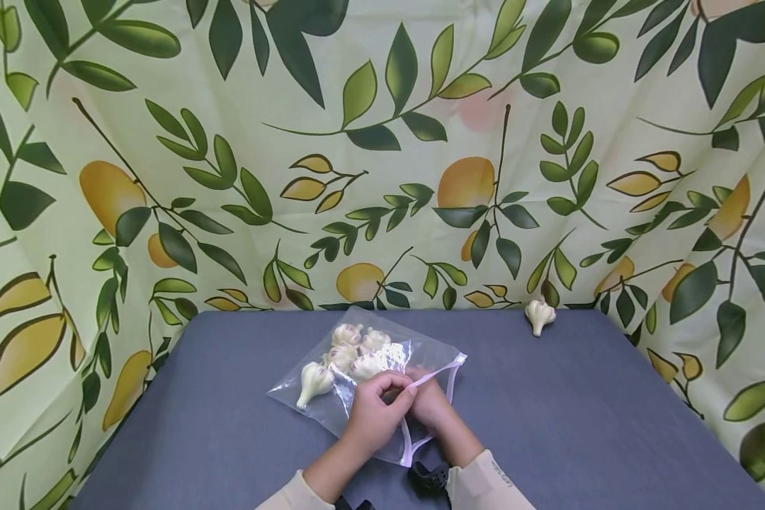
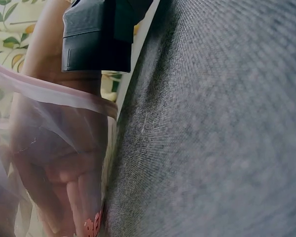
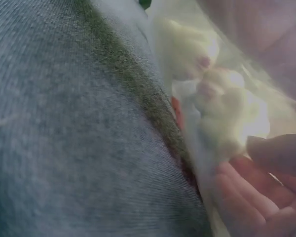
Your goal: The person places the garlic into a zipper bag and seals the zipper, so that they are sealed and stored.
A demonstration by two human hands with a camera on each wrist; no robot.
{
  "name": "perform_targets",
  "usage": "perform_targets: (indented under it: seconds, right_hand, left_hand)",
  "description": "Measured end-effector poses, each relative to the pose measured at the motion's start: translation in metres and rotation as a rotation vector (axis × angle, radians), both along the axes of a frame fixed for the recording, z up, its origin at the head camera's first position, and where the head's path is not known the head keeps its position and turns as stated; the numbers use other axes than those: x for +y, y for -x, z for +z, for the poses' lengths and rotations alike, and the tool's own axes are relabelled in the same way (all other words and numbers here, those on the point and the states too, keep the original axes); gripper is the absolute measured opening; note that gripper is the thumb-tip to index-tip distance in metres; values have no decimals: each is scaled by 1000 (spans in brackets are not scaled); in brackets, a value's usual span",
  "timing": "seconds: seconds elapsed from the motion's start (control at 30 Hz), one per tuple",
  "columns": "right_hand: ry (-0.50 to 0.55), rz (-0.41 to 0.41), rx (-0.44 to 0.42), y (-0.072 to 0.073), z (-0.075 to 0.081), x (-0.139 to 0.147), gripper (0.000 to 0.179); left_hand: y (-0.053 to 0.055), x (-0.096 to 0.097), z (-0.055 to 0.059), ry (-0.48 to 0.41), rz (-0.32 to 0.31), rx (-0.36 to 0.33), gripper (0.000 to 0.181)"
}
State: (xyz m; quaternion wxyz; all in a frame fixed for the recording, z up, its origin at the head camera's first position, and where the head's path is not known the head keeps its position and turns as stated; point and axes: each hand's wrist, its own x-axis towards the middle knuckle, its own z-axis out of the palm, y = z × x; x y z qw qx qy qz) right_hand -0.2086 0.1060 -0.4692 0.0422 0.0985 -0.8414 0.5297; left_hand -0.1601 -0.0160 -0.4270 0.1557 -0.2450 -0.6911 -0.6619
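A clear zip bag (image 1: 299, 375) with a pink-edged mouth lies on the table, several garlic bulbs (image 1: 315, 381) inside it. My left hand (image 1: 377, 411) pinches the near lip of the bag's mouth between thumb and fingers. Through that mouth my right hand (image 1: 430, 404) reaches into the bag; clear plastic covers it in the left wrist view. There its fingers (image 2: 74, 202) look fairly straight. In the right wrist view its thumb and loosely bent fingers lie close by a garlic bulb (image 3: 232, 123); whether they touch it I cannot tell.
One loose garlic bulb (image 1: 540, 316) lies at the back right of the grey table (image 1: 548, 425), close to the back edge. A leaf-and-fruit printed cloth (image 1: 382, 163) hangs behind the table and along both sides. Black straps (image 1: 428, 478) sit at the wrists.
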Motion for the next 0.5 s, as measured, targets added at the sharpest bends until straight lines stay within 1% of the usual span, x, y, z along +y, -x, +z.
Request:
perform_targets:
  seconds: [0.1,0.23,0.3,0.33,0.4,0.43,0.5]
  right_hand:
    - [16,35,-20,-1,2,2,13]
    - [-40,83,-15,-1,7,12,9]
    - [-76,132,0,-2,10,21,8]
    - [-89,171,-2,-3,11,26,9]
    - [-122,281,-18,-4,15,38,12]
    - [-141,347,-27,-5,18,44,15]
    - [-153,486,-76,-7,26,58,16]
  left_hand:
    - [1,-1,1,-5,0,2,7]
    - [1,-1,1,5,7,16,8]
    - [1,-1,2,12,11,21,7]
    - [0,-2,2,16,11,25,6]
    - [0,-2,3,24,13,31,7]
    - [0,-2,3,29,15,32,7]
    - [0,-3,4,41,24,38,8]
